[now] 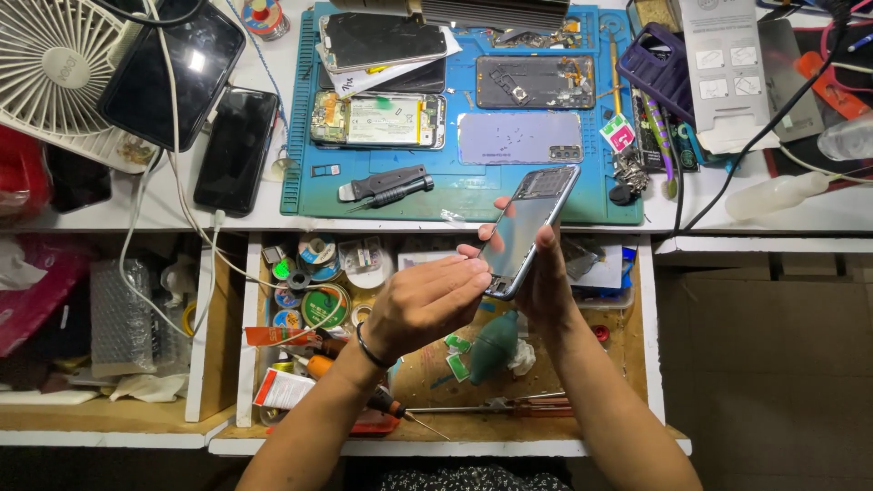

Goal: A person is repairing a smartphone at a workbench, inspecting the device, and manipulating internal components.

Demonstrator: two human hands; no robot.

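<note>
Both my hands hold a dark phone (pixel 527 227) tilted on its edge above the open drawer, its screen side facing left. My right hand (pixel 548 273) cradles it from behind and below. My left hand (pixel 426 305), wearing a dark wristband, has its fingertips on the lower left edge of the phone. Past the phone lies a blue work mat (pixel 473 186) holding an opened phone with its battery showing (pixel 377 120), a dark phone frame (pixel 535 82) and a purple back cover (pixel 518 138).
The open wooden drawer (pixel 647 318) under my hands holds tape rolls, a teal dust blower (pixel 494 347) and screwdrivers. Black-handled tools (pixel 386 186) lie on the mat. Two dark phones (pixel 236 150) and a white fan (pixel 59 68) sit at left; bottles and cables at right.
</note>
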